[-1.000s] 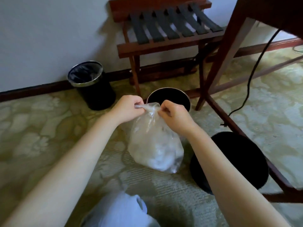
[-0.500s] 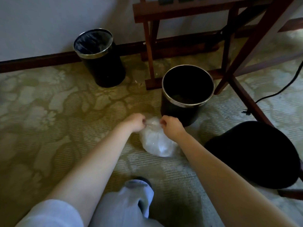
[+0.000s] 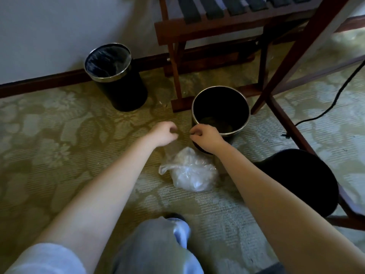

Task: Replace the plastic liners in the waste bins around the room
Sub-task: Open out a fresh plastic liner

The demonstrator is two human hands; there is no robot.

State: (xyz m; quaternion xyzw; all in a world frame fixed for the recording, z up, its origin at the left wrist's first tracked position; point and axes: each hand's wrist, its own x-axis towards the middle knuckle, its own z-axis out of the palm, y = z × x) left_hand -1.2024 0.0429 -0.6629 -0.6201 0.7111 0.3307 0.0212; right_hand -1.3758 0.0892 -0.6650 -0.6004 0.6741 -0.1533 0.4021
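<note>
Two black waste bins stand on the patterned carpet (image 3: 59,139). The lined bin (image 3: 128,95) sits at ten o'clock from the picture's middle, against the skirting, with a clear liner (image 3: 107,60) folded over its metal rim. The bare bin (image 3: 221,103) sits at one o'clock, beside the foot of a wooden luggage rack (image 3: 217,30), with no liner showing inside. A crumpled clear bag (image 3: 189,173) lies on the carpet at five o'clock, between the two forearms, and neither hand touches it. The left hand (image 3: 164,133) and the right hand (image 3: 206,138) hover above it with fingers loosely curled and nothing visible in them. The right hand overlaps the bare bin's near rim. A dark round object (image 3: 306,184) lies at four o'clock.
</note>
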